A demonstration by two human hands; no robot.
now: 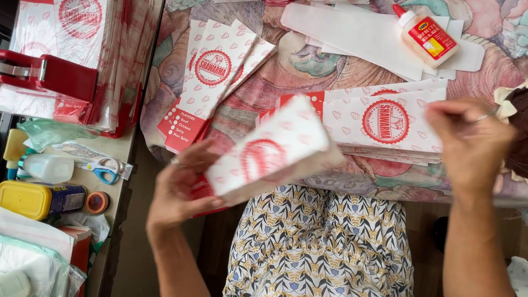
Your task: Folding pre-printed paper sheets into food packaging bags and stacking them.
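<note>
the left hand point(176, 188) grips a blurred red-and-white paper bag point(270, 152) over the table's near edge; the right hand point(468, 142) pinches the flat stack point(383, 121) there. best lift one sheet only, squarely.

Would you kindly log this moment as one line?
left hand: holds paper bag | right hand: on bag stack | glue bottle: behind
</note>
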